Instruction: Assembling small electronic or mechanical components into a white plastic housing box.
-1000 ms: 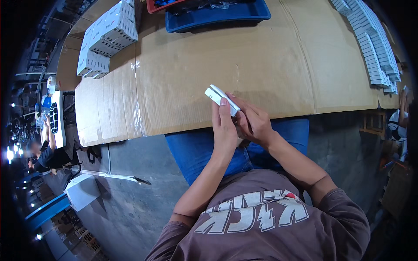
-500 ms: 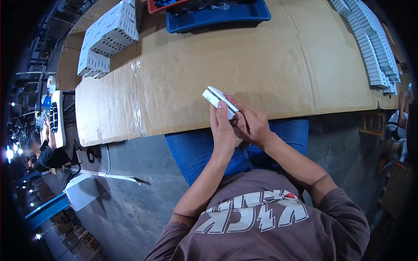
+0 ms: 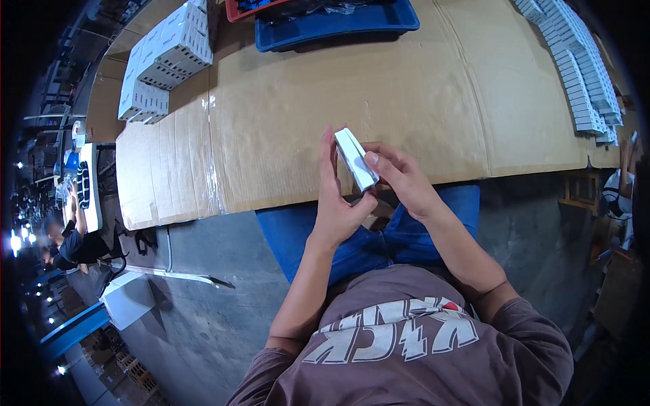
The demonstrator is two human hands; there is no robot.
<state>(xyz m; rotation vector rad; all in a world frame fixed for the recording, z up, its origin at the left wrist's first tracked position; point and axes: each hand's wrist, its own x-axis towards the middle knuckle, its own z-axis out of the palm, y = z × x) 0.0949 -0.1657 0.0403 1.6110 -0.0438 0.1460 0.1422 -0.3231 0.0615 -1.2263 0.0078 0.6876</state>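
A small white cardboard box (image 3: 355, 161) is held up in front of me, just over the table's near edge, with a narrow side turned upward. My left hand (image 3: 336, 196) cups it from the left, fingers along its far-left side and thumb at its near end. My right hand (image 3: 405, 181) grips it from the right, the thumb resting on its right edge beside what looks like a raised flap. The fingers beneath the box are partly hidden.
Stacked white boxes (image 3: 166, 57) stand at the table's left; long rows of similar boxes (image 3: 581, 81) line the right. A blue tray (image 3: 338, 35) and a red tray (image 3: 237, 12) sit at the far side. Cardboard (image 3: 284, 108) covers the table. A person (image 3: 74, 227) works at far left.
The white box has been turned in my hands and now stands more upright, narrow side up. My left thumb has moved from its face to its near end; my right thumb now presses its edge.
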